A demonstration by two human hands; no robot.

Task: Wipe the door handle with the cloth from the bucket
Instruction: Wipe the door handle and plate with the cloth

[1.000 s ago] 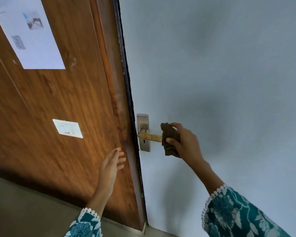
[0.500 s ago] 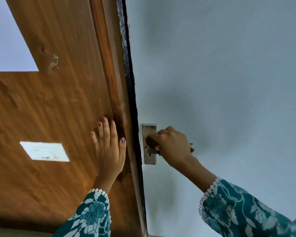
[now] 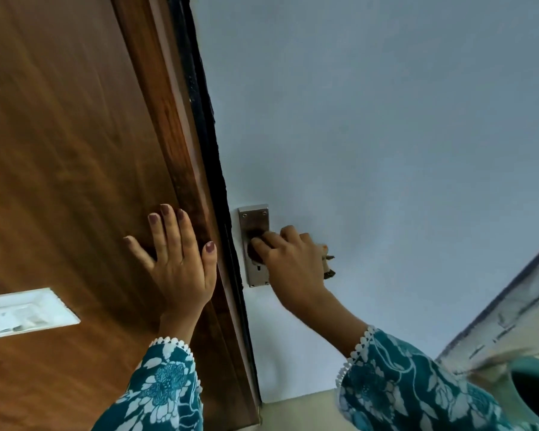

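A metal door handle plate (image 3: 253, 219) is fixed on the pale blue door (image 3: 371, 135). My right hand (image 3: 290, 262) is wrapped around the lever with the dark brown cloth (image 3: 255, 244) pressed at the lever's base against the plate. The lever itself is hidden under hand and cloth; a bit of cloth pokes out at the far side of my right hand. My left hand (image 3: 176, 256) lies flat, fingers spread, on the brown wooden door panel (image 3: 75, 181) left of the handle.
A white label (image 3: 22, 312) is stuck on the wooden panel at lower left. A black seal strip (image 3: 206, 126) runs between panel and blue door. A teal bucket rim (image 3: 532, 390) shows at the bottom right, on the floor by the wall base.
My right hand slid the cloth from the lever's outer end inward to the plate. My left hand went flat onto the wooden panel. The view has moved closer and tilted.
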